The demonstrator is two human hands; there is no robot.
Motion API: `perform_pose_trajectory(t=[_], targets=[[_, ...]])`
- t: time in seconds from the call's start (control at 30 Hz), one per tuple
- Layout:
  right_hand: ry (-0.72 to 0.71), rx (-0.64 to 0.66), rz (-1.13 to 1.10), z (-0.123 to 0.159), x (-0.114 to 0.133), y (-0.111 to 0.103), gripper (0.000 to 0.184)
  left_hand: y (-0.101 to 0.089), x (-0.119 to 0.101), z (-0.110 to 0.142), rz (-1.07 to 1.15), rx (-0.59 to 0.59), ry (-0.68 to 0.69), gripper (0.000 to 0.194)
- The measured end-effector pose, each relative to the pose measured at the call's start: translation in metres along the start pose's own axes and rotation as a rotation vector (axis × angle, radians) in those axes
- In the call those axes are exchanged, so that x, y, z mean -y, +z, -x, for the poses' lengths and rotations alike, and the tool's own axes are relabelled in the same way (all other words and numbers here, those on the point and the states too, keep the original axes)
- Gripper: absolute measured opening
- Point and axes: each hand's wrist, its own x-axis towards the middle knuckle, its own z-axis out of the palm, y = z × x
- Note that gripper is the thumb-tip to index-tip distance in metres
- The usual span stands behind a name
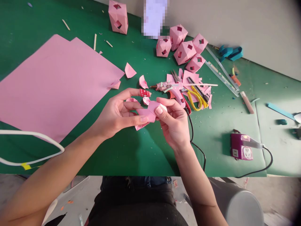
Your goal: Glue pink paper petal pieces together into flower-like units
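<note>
Left hand point(115, 114): partly open, index finger lifted away with a red patterned wrap point(145, 93) at its tip, thumb laid on the lower left edge of a folded pink paper piece point(147, 113), other fingers curled behind and partly hidden. Right hand point(175, 121): closed in a pinch, thumb and index finger on the right end of the same piece, which is held above the table point(117, 160); its far side and part of its right end are covered. Beneath and just beyond the hands: small curled pink scraps, partly masked by the fingers. Toward the left: large pink sheets point(58, 81), overlapping, cut off at the picture's edge; nearer, a white loop point(30, 133), also cut off, its nature unclear. Beyond the right hand: one pink glue gun point(176, 91), black cord trailing; yellow-handled scissors point(196, 99), a utility knife point(197, 89) and a heap of pink offcuts point(191, 77), mutually overlapping. Farther back: five pink faceted paper forms with cut openings, grouped, and a taller pink form point(118, 17) standing apart; between them, a pale rectangle point(155, 17), pixelated and unreadable. Far right: one purple socket block point(241, 146), grey plug inserted; teal items at the right edge, cropped and hard to identify
</note>
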Motion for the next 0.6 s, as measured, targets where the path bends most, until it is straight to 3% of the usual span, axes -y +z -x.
perform_pose_trajectory(t=[0.37,0.6], targets=[[-0.048,-0.066,0.014,0.0012,-0.0001,0.0026,0.038,-0.0003,-0.0036,-0.0005,-0.054,0.008,-0.018,0.057],[-0.050,0.016,0.065,0.0016,0.0027,-0.0011,0.035,-0.0022,-0.0018,0.0005,-0.082,0.047,-0.020,0.056]])
